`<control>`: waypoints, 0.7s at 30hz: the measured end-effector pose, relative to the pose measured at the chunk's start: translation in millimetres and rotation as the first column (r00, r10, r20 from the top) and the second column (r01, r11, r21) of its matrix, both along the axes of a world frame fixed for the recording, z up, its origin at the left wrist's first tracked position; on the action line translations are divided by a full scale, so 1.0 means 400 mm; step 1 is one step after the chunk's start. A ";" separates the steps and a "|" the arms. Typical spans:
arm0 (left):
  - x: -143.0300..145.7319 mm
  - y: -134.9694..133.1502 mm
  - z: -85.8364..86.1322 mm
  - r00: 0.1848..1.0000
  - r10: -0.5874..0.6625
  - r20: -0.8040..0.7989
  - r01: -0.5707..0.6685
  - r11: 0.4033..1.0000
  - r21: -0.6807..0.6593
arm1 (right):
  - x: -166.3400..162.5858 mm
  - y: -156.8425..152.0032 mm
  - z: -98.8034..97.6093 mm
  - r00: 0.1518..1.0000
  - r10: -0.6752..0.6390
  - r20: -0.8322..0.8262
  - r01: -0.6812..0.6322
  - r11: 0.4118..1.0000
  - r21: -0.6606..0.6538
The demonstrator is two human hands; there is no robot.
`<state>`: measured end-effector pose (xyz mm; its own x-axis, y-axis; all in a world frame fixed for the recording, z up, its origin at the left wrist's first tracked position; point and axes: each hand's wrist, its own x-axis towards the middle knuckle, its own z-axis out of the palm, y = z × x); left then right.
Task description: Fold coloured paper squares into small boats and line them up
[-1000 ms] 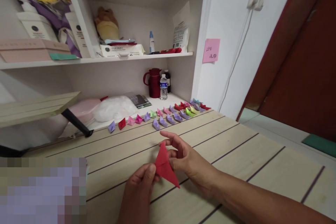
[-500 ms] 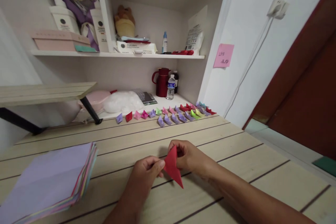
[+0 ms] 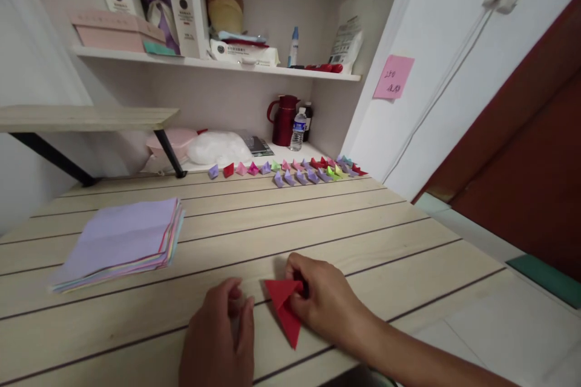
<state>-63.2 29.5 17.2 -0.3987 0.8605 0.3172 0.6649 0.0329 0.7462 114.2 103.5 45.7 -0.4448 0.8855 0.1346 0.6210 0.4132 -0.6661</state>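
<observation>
A folded piece of red paper (image 3: 284, 309) is pinched at its right side by my right hand (image 3: 320, 293), just above the wooden table (image 3: 363, 236). One corner of the paper points left and another points down toward me. My left hand (image 3: 222, 329) is apart from the paper, a short way to its left, with thumb and fingers separated and nothing between them. The fingertips of my right hand are partly hidden behind the paper.
Small folded paper boats (image 3: 289, 178) in several colours line the table's far edge. A stack of coloured paper (image 3: 127, 230) lies at the left. Behind stand a red jug (image 3: 284, 121) and a water bottle (image 3: 298, 130). A small raised shelf (image 3: 91, 118) is at the far left.
My left hand has let go of the red paper and drawn back to the left. The paper has turned in my right hand. The view has tilted downward.
</observation>
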 end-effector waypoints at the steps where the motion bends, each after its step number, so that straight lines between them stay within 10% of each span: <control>1: 0.009 -0.016 -0.011 0.998 0.056 0.015 -0.057 0.996 0.062 | -0.002 -0.011 -0.004 1.000 -0.010 0.029 0.009 0.999 0.041; 6: 0.055 -0.025 -0.022 0.969 0.057 -0.241 0.034 0.933 0.359 | -0.013 -0.022 -0.025 0.996 -0.049 0.072 0.043 0.995 0.092; 21: -0.026 -0.040 -0.097 0.423 -0.125 -0.897 0.456 0.885 0.092 | 0.046 -0.040 -0.039 0.961 0.258 -0.102 -0.242 0.959 0.145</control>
<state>-73.5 13.4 -21.5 0.4722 0.6689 0.5741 0.8805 -0.3884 -0.2717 132.8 87.5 29.9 -0.6235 0.7194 0.3062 0.4069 0.6330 -0.6587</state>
